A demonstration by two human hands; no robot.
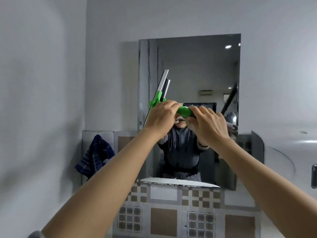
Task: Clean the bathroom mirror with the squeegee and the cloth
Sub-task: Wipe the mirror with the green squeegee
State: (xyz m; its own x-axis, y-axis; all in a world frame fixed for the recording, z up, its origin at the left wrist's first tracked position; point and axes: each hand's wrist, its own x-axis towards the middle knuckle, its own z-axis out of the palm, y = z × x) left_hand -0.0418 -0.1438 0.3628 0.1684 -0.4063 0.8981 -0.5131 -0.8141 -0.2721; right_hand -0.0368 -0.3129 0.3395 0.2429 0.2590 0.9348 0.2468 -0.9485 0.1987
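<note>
Head view looks up at the rectangular frameless wall mirror, and both my bare arms reach toward its lower left part. My left hand is curled shut around the head end of the green plastic squeegee with a metal blade channel, fingers wrapped over the top. My right hand is closed on the rounded green handle end, thumb and fingers pinching it from the right; the two hands sit close together with a short bit of green handle showing between them. The blade runs steeply up and to the right from my left hand, lying against or just in front of the glass near the mirror's left edge; I cannot tell whether the rubber touches it. A shorter lower length of blade pokes out below my left hand toward that same edge.

Dark blue striped cloth hangs on the tiled wall band to the lower left, well apart from both hands and outside the mirror. Most of the glass lies open to the right and above the blade. Patterned brown and grey tiles run beneath the mirror's bottom edge, plain grey wall on both sides.
</note>
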